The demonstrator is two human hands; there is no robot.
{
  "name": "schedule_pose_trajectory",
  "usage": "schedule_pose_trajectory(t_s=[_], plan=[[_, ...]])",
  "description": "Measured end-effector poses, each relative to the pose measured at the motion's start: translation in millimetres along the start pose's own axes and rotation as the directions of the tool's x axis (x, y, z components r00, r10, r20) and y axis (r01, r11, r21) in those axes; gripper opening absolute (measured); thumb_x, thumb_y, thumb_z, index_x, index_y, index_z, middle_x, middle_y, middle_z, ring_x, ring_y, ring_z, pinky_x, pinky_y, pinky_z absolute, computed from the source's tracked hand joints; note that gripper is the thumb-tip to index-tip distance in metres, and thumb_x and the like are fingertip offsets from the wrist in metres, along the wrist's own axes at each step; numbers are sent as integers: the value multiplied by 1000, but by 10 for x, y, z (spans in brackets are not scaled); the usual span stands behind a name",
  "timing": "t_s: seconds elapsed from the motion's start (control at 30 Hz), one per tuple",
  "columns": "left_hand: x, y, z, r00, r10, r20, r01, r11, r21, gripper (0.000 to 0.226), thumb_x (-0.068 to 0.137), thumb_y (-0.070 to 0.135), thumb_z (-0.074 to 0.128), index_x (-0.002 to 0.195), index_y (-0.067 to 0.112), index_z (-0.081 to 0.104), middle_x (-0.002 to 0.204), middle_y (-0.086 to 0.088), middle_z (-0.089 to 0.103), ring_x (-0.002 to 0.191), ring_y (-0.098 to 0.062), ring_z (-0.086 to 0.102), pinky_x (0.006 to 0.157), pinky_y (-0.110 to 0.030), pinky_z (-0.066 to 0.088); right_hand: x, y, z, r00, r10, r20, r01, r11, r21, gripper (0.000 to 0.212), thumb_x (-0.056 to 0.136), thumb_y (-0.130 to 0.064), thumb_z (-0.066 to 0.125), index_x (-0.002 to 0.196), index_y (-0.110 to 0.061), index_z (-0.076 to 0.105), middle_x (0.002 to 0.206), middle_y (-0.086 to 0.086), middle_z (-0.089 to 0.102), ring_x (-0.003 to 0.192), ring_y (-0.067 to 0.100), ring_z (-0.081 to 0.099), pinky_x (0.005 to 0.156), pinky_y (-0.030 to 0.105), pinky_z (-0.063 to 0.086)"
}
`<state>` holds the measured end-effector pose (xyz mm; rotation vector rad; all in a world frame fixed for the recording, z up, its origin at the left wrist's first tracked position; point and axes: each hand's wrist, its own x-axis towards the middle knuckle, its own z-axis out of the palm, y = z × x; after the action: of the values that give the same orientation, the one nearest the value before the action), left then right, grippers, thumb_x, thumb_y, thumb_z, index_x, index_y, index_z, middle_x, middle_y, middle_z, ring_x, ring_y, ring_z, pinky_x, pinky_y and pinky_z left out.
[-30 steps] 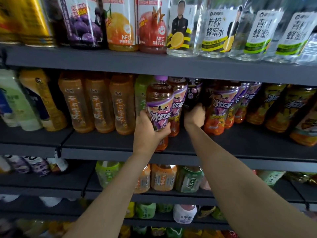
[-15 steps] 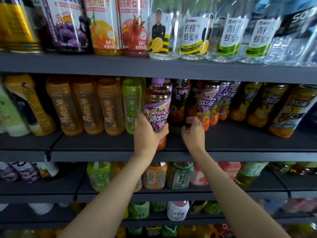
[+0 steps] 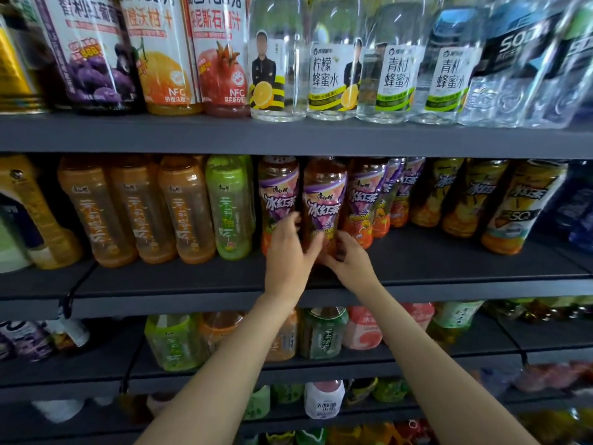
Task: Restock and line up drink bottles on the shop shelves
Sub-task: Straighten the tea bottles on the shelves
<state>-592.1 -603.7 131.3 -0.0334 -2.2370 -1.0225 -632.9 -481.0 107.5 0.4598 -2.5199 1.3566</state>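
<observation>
2 hands [image 3: 290, 252] [image 3: 348, 256] around amber-filled tea bottle [image 3: 324, 200]

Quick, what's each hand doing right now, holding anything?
Left hand: fingers on the purple-label tea bottle, grip blurred, cannot be told.
Right hand: curled round that bottle's base.

Left hand [image 3: 290, 252] and right hand [image 3: 348, 256] reach forward, fingers curled.
</observation>
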Motion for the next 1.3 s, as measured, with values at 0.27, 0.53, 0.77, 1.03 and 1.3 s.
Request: schedule_pose_trajectory(t_s=[0.27,0.53,0.77,1.03,1.3], plan=[[-76,-362,-25,960,-251,-127,265,958,108,58,89,27,59,135,1,34,130,-15,44,122,-26,43,94,-31,41,157,-14,196,983,139,-123,-134,990,44,63,82,-26,71,134,-5,42,128,11,54,120,23,51,100,36,44],[-2,-382,31,942,-332,-53,336,936,108,60,89,33,59,136,6,34,129,-12,49,120,-25,46,91,-34,43,144,-26,174,980,133,-145,-120,988,97,55,81,-20,71,129,-4,48,122,10,59,115,21,54,88,18,40],[-13,-399,11,946,-321,-37,323,941,98,62,88,34,59,137,6,33,131,-11,47,123,-24,43,94,-33,41,-26,-15,82,907,196,-372,-125,970,207,43,83,-20,69,121,-8,51,116,6,55,102,16,56,77,11,45],[-6,-434,21,959,-281,-20,282,951,128,62,90,37,56,137,4,33,130,-12,49,122,-25,44,92,-34,41,302,199,-154,867,332,-372,-298,943,146,75,75,-30,76,135,-10,37,133,9,48,124,27,43,102,41,40],[-97,-362,-16,938,-174,-300,203,977,68,48,84,28,63,121,1,46,121,-19,44,114,-31,44,96,-44,44,177,380,-560,976,213,-45,-208,973,101,82,69,-32,81,137,-13,40,131,5,54,121,22,50,101,32,40]])
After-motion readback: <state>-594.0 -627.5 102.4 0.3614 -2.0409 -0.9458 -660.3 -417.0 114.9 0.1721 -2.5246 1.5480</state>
